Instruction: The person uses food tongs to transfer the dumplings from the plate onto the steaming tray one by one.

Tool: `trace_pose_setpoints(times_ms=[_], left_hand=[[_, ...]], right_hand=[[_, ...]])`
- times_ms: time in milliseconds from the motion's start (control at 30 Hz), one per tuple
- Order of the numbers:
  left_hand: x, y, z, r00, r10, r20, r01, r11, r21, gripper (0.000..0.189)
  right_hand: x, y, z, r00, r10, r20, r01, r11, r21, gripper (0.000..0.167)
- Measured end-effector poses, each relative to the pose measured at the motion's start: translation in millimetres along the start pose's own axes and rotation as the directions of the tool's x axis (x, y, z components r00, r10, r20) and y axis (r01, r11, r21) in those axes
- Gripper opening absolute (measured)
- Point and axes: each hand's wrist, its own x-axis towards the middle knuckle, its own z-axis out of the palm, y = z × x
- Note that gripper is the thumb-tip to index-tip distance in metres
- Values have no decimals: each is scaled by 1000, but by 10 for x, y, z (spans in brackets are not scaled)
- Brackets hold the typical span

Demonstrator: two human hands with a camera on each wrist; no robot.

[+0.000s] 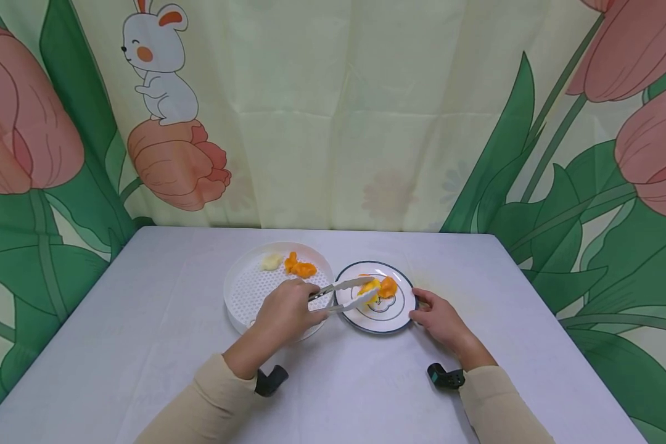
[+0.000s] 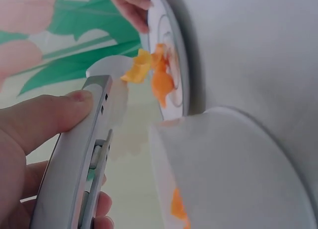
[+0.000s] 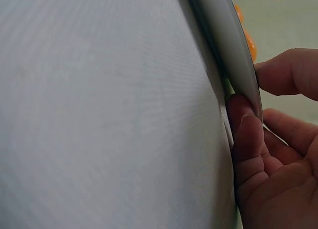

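My left hand [image 1: 288, 311] grips metal tongs [image 1: 341, 285] with pale tips, reaching over a white plate [image 1: 402, 308] with dark rim lines. At the tong tips is a yellow piece [image 2: 137, 67], held above the plate in the left wrist view. Orange pieces [image 1: 388, 287] lie on the plate. With thumb on top and fingers beneath, my right hand [image 1: 441, 317] pinches the plate's right rim, seen up close in the right wrist view. Left of the plate, partly under my left hand, stands a round white tray [image 1: 255, 287] with a perforated bottom.
Inside the tray, toward its back, lie a pale yellowish piece [image 1: 271, 262] and orange pieces [image 1: 300, 266]. A white cloth covers the table [image 1: 361, 388]. Behind it hangs a curtain [image 1: 333, 123] printed with tulips and a white animal.
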Motion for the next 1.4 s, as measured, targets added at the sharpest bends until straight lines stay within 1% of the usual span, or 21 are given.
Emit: trace_pose_setpoints(times_ms=[133, 300, 467, 600, 800, 933, 1033, 1233, 1400], left_hand=[[5, -49, -88, 999, 3, -32, -4, 1000, -19, 42], [-23, -119, -221, 997, 9, -80, -11, 1000, -22, 46], [-85, -233, -315, 996, -20, -90, 19, 1000, -14, 50], [-139, -359, -377, 994, -37, -103, 37, 999, -4, 50], [-196, -515, -456, 994, -67, -92, 67, 998, 4, 50], [-211, -603, -468, 993, -85, -81, 86, 996, 6, 50], [-205, -656, -452, 992, -101, -71, 101, 995, 1, 50], [-170, -704, -395, 991, -134, -29, 134, 991, 9, 49], [-136, -729, -343, 988, -153, -17, 153, 987, 38, 51]], right_hand=[[10, 5, -5, 1000, 1, 6, -1, 1000, -4, 67], [22, 13, -7, 1000, 7, 8, -7, 1000, 9, 68], [22, 29, 4, 1000, 14, 4, -14, 1000, 8, 68], [19, 31, 9, 1000, 11, 1, -11, 1000, 8, 67], [26, 36, 5, 1000, 1, 0, -1, 1000, 14, 68], [27, 43, 4, 1000, 5, 2, -5, 1000, 7, 67], [26, 49, 1, 1000, 8, 0, -8, 1000, 1, 67], [18, 50, -1, 1000, 12, 1, -12, 1000, 9, 67], [18, 42, 1, 1000, 16, 2, -16, 1000, 10, 68]])
